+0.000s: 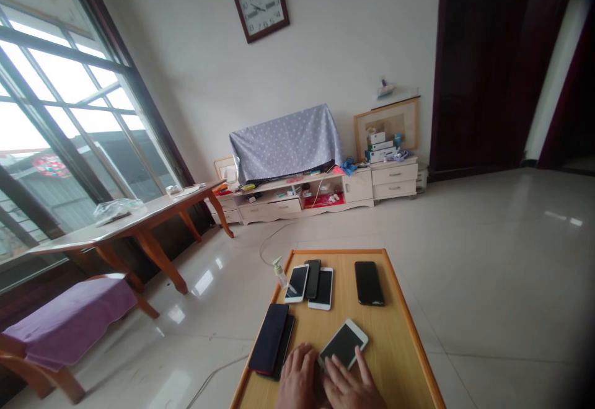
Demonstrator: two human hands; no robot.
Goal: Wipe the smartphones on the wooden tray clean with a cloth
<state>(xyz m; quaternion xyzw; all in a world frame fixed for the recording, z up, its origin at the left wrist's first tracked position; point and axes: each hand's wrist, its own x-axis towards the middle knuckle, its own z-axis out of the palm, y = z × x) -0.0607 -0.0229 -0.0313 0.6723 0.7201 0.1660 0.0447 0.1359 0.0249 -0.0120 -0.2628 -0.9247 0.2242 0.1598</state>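
A white smartphone (344,344) with a dark screen lies at a slant on the small wooden table (341,294). My right hand (351,385) rests over its lower edge, fingers spread and touching it. Just left of that phone, my left hand (297,375) lies on the table with slightly bent fingers and nothing visible in them. Beside it, a dark phone (269,338) sits on top of another dark one. Farther up are a white phone (296,283), a black phone (313,279) overlapping a second white phone (324,297), and a black phone (369,283) at the right.
A clear pump bottle (279,271) stands at the table's left edge. Beyond are a cloth-covered shape (288,142) on a white cabinet (360,187) and a wall clock (261,6). At the left stand a long table (139,214) and a chair with a purple cover (74,322).
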